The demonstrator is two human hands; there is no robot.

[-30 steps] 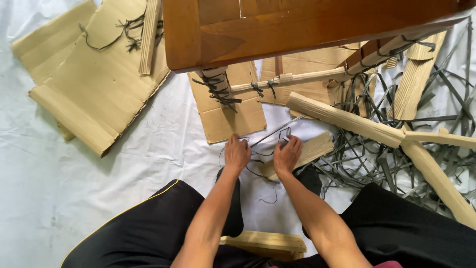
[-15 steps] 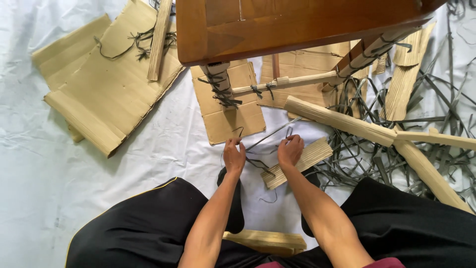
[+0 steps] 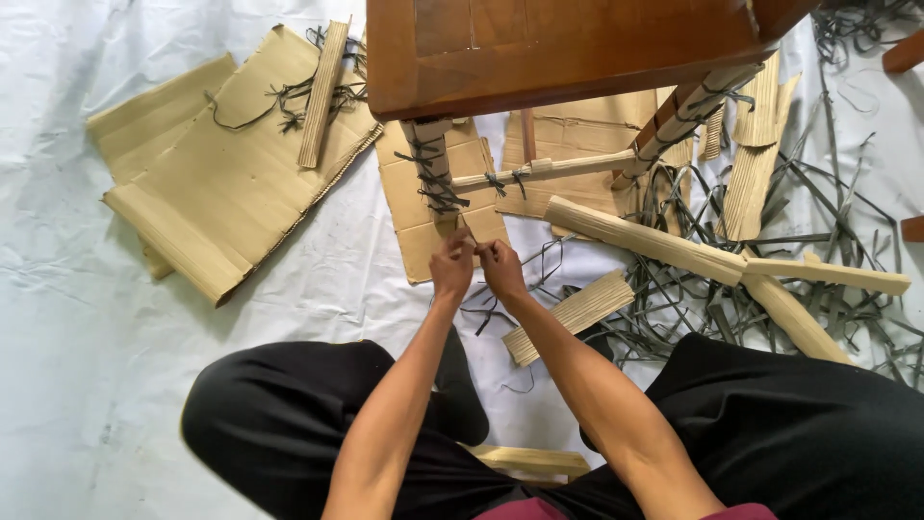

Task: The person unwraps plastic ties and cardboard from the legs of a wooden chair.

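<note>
We pinch strap (image 3: 469,231) with left hand (image 3: 451,267) and right hand (image 3: 500,269), 12 o'clock, at leg (image 3: 429,178); leg wrap still bound, scraps (image 3: 770,279) at 3.

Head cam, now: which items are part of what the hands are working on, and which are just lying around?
In hand:
left hand
right hand
wrapped table leg
dark strap, pinched by both hands
wooden table

Lying about:
flattened cardboard
cardboard tubes
cut straps
white sheet
</note>
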